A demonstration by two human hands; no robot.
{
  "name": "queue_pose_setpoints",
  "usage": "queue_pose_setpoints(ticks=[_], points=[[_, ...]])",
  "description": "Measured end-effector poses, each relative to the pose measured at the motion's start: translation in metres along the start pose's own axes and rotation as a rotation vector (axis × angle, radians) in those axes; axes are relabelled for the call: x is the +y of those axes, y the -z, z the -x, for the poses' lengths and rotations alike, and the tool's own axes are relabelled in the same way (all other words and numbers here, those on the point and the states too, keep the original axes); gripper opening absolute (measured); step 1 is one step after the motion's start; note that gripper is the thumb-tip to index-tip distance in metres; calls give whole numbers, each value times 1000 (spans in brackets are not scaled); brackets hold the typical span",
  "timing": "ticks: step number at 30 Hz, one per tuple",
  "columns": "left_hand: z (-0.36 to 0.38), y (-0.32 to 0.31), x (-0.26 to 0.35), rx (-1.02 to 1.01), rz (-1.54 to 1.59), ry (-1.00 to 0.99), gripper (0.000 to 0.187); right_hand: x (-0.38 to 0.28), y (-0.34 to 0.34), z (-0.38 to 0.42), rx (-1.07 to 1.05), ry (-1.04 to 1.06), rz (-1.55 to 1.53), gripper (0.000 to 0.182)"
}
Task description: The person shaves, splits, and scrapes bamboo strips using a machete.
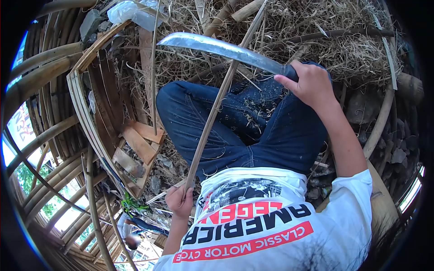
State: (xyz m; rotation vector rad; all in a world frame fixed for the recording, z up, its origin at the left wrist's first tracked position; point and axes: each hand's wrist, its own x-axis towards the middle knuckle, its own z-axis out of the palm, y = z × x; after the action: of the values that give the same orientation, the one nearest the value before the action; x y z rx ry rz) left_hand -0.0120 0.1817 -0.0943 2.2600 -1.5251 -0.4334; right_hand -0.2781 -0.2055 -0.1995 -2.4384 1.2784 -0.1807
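Observation:
My right hand (312, 82) is closed round the dark handle of a machete (221, 49), its long curved blade pointing left. The blade crosses over a long, thin bamboo strip (211, 118) and overlaps it in this view. My left hand (180, 201) grips the lower end of that strip near my waist. From there the strip slants up across my lap and past the top of the view. Small curled shavings lie on my dark jeans (289, 122), where my legs are folded.
Curly shavings (334, 54) cover the ground ahead and to the right. A wooden frame (86, 108) with short boards (139, 143) stands at left, beside bamboo poles (40, 97). A clear plastic bag (131, 12) lies at top left. Another person (131, 232) is at lower left. Stones (361, 107) lie at right.

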Motion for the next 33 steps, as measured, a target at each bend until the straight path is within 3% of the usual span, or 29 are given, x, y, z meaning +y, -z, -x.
queue_pose_setpoints(ticks=[5,16,18,20,28,30,31,33], points=[[-2,1,-1,-11,8,20,16,13,4,-20,-29,-137,-48,64],[0,3,-7,-73,-26,67,17,5,2,-9,-50,-30,-24,64],[0,2,-7,-72,-19,79,16,17,6,-25,-90,-178,-58,65],[-2,2,-3,-72,19,79,16,31,5,-34,-55,-194,-47,65],[-5,2,-6,-23,0,50,17,15,6,-16,-60,-105,-87,65],[-3,2,-8,-51,-15,76,17,25,2,-21,-12,-85,-6,55],[-4,2,-9,-49,-16,76,17,31,2,-28,-47,-199,-48,56],[-8,-2,-8,-81,6,66,14,55,-9,-37,-2,-211,-27,61]])
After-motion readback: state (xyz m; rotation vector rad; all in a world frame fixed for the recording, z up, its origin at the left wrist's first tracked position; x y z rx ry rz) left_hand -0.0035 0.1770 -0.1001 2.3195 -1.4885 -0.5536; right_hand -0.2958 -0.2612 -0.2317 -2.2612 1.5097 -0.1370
